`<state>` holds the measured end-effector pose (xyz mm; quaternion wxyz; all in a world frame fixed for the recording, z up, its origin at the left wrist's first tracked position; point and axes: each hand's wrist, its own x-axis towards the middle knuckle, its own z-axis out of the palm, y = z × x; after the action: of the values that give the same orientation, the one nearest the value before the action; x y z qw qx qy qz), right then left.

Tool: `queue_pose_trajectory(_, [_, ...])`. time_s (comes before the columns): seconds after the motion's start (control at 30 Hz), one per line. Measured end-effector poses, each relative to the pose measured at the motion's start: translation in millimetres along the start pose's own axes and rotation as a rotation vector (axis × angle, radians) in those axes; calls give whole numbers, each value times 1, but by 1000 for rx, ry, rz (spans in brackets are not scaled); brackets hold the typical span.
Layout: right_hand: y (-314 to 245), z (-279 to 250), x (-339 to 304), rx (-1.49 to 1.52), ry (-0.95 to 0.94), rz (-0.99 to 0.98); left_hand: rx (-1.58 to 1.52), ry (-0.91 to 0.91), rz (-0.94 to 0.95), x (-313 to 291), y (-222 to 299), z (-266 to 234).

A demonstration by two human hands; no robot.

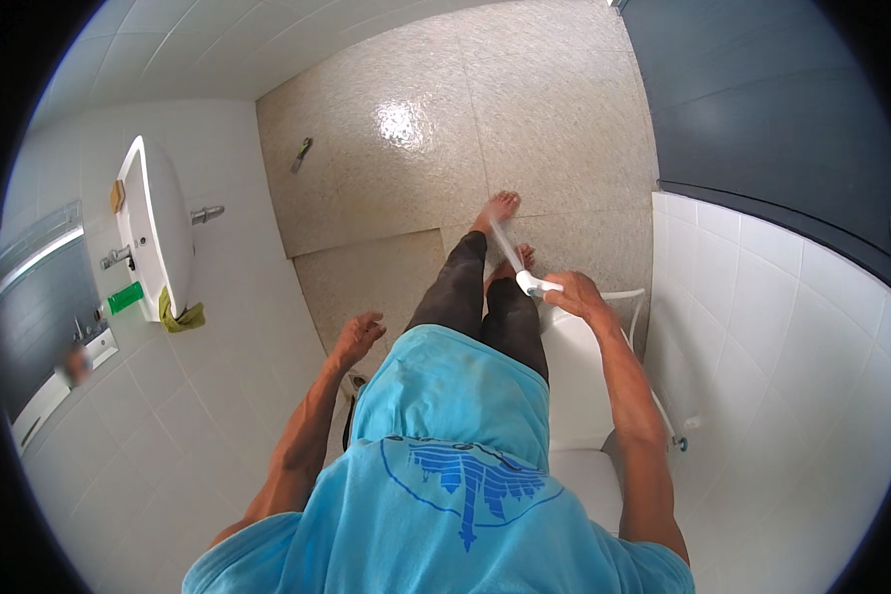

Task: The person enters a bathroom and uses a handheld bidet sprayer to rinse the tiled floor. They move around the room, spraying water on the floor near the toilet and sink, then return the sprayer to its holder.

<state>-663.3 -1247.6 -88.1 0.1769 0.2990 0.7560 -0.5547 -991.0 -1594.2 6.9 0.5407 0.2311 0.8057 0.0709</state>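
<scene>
My right hand (576, 295) grips a white hand-held bidet sprayer (535, 284), and a stream of water (506, 244) runs from its head toward my bare feet (499, 210). From the sprayer a white hose (619, 294) loops down to a valve (681, 444) on the tiled wall. My left hand (358, 337) hangs in the air on my left with nothing in it, its fingers loosely apart. Beside my right leg stands a white toilet (576, 381), partly covered by my arm and body.
On the wet speckled floor (554, 119) lies a small brush (302, 154). At left a white sink (163, 218) carries a yellow-green cloth (180, 315), a green item (126, 298) and a sponge (118, 196). A dark door (772, 109) stands at right. A low floor step (371, 241) lies near my feet.
</scene>
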Motion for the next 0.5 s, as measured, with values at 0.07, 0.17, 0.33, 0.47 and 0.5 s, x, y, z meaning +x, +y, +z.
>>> queue_pose_trajectory(0.07, [0, 1, 1, -42, -10, 35, -36, 16, -13, -2, 1, 3])
queue_pose_trajectory(0.17, [3, 8, 0, -80, 25, 54, -37, 37, -44, -4, 7, 2])
queue_pose_trajectory(0.33, [6, 26, -11, -42, 51, -13, -43, 57, 41, 7, -8, -2])
queue_pose_trajectory(0.47, [-1, 39, -7, -30, 20, -69, -46, 72, 61, 14, -8, -9])
queue_pose_trajectory(0.5, [-9, 39, -5, -38, -24, -58, -75, 62, 44, 14, -4, -14])
